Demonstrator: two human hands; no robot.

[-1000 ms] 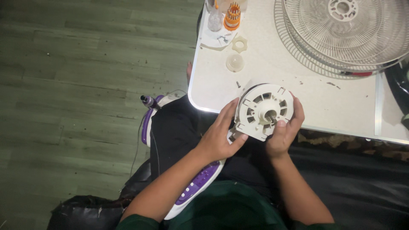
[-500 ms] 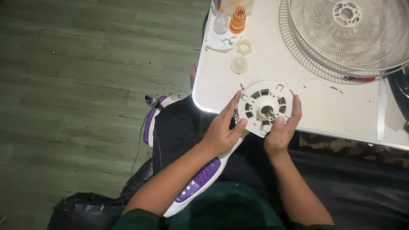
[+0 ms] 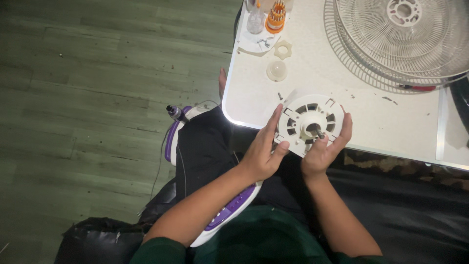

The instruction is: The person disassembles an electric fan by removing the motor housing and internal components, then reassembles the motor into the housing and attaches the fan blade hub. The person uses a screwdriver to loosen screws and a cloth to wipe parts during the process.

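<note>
Both my hands hold a round white plastic fan motor housing at the near edge of the white table. It has slotted vents and a metal shaft sticking up from its middle. My left hand grips its left rim with fingers stretched along the edge. My right hand holds the lower right rim, the thumb close to the shaft.
Wire fan guards lie stacked at the table's far right. A white cap, a white ring nut, a small bottle and an orange screwdriver bit set sit at the far left. A white-and-purple appliance lies by my lap.
The motor housing and both hands have shifted slightly away from me over the table edge. The grip on the housing is much the same.
</note>
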